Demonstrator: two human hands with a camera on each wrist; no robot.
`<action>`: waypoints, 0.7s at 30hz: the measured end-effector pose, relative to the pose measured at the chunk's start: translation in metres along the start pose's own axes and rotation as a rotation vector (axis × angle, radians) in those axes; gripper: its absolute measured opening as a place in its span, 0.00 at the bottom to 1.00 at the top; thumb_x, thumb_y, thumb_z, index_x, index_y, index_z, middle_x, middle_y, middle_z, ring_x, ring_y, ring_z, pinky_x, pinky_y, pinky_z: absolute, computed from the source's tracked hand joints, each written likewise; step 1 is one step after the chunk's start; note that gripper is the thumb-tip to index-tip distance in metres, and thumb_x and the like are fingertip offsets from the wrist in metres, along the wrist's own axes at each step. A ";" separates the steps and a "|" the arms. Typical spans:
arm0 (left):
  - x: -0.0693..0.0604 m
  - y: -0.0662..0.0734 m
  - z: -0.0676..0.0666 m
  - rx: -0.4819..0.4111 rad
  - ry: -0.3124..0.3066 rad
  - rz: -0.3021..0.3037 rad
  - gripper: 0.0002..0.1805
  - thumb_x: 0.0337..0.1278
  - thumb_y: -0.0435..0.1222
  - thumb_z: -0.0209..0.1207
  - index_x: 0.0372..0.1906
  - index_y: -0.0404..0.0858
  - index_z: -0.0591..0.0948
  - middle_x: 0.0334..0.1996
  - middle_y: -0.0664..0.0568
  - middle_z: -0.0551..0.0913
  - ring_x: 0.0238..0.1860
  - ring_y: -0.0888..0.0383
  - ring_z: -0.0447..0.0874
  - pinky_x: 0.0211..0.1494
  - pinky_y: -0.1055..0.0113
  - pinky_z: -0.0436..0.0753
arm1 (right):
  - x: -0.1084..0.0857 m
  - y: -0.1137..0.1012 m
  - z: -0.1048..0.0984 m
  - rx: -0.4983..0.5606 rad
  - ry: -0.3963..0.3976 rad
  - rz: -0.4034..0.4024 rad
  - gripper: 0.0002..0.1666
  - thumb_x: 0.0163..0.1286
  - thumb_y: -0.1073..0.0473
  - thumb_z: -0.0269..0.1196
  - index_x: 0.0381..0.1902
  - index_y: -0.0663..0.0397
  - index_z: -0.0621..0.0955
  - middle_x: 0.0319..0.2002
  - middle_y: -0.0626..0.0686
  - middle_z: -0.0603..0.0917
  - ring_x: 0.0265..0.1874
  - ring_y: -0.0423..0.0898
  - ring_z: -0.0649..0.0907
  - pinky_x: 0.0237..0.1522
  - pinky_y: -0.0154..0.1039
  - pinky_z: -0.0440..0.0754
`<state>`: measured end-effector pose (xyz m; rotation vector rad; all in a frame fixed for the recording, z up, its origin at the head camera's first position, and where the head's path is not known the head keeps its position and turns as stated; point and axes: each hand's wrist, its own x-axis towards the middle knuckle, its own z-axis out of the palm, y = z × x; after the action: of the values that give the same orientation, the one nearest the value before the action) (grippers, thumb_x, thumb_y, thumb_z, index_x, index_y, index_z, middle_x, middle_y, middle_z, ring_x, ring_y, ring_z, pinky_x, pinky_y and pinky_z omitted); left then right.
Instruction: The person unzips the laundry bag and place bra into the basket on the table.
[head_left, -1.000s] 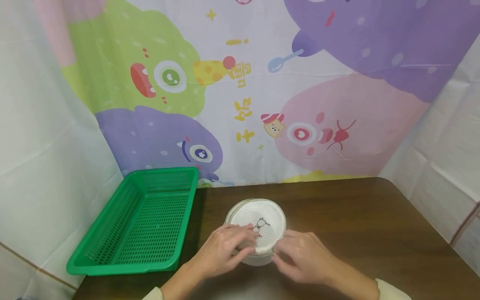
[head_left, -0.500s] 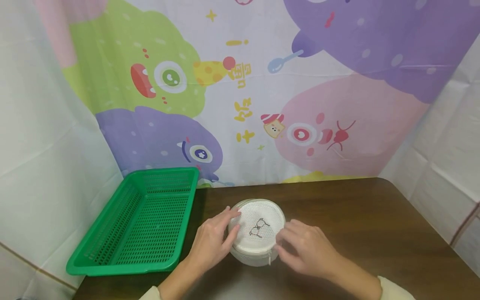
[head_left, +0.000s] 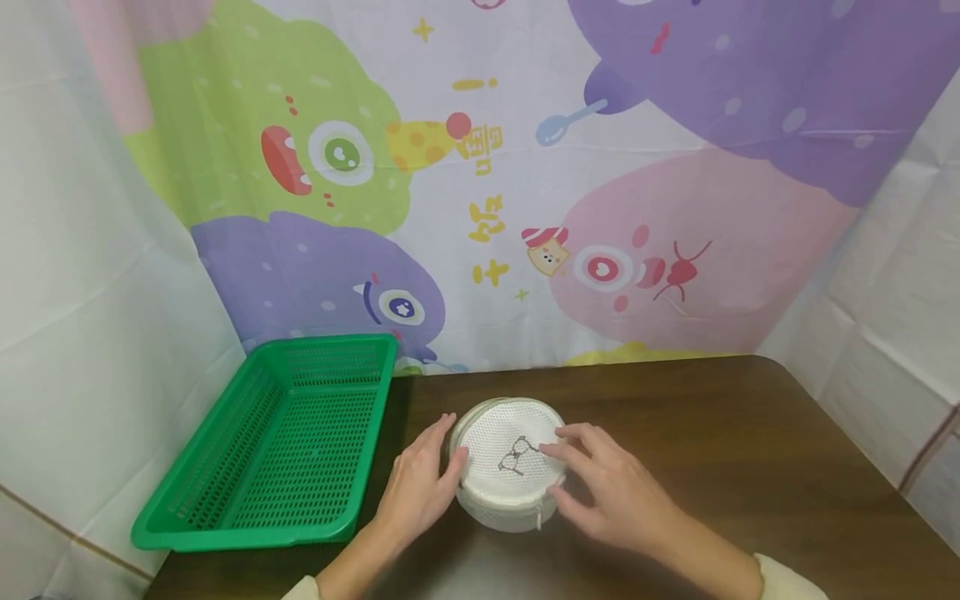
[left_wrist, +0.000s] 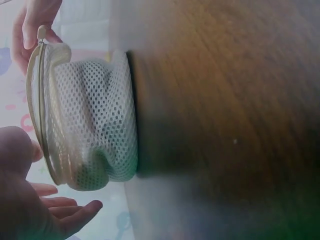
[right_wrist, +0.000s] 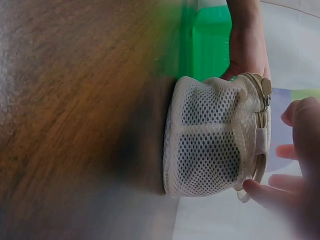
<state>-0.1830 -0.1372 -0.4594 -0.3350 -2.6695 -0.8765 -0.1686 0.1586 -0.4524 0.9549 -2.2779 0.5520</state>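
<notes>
A round white mesh laundry bag [head_left: 487,442] with a dark line drawing on its lid stands on the table. Beige zipper tape rings its top, and a zipper pull [right_wrist: 266,87] shows in the right wrist view. My left hand [head_left: 414,487] lies along the bag's left side, fingers extended and thumb near the lid's edge. On the other side, my right hand [head_left: 618,492] has loosely bent, spread fingers at the lid's right rim. Neither hand grips the bag. Its sides bulge and crease in the left wrist view; what is inside cannot be made out.
A green slotted plastic basket [head_left: 307,450] stands to the left on the brown wooden table [head_left: 697,442]. A cartoon-print cloth [head_left: 480,192] hangs behind the table, and pale sheeting covers both sides.
My left hand has moved from over the lid's front to the bag's left side, uncovering the drawing. My right hand has released the front-right edge near the zipper pull, its fingers spreading.
</notes>
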 end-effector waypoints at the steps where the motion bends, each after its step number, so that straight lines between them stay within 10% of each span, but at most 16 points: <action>1: -0.001 0.000 0.001 -0.007 -0.014 -0.012 0.29 0.80 0.41 0.64 0.77 0.33 0.79 0.75 0.36 0.84 0.74 0.35 0.87 0.77 0.37 0.84 | -0.001 0.000 0.000 -0.002 -0.011 0.005 0.30 0.62 0.54 0.82 0.63 0.47 0.89 0.61 0.58 0.89 0.57 0.52 0.90 0.49 0.48 0.94; 21: -0.004 0.001 0.010 -0.097 -0.102 -0.102 0.30 0.78 0.42 0.65 0.78 0.34 0.79 0.74 0.36 0.85 0.75 0.36 0.86 0.78 0.37 0.83 | -0.005 -0.006 0.007 -0.041 -0.056 -0.008 0.27 0.64 0.56 0.81 0.61 0.49 0.91 0.61 0.58 0.91 0.64 0.60 0.92 0.58 0.58 0.95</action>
<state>-0.1813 -0.1304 -0.4677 -0.2749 -2.7640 -1.0482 -0.1641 0.1533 -0.4597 0.9705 -2.3249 0.4786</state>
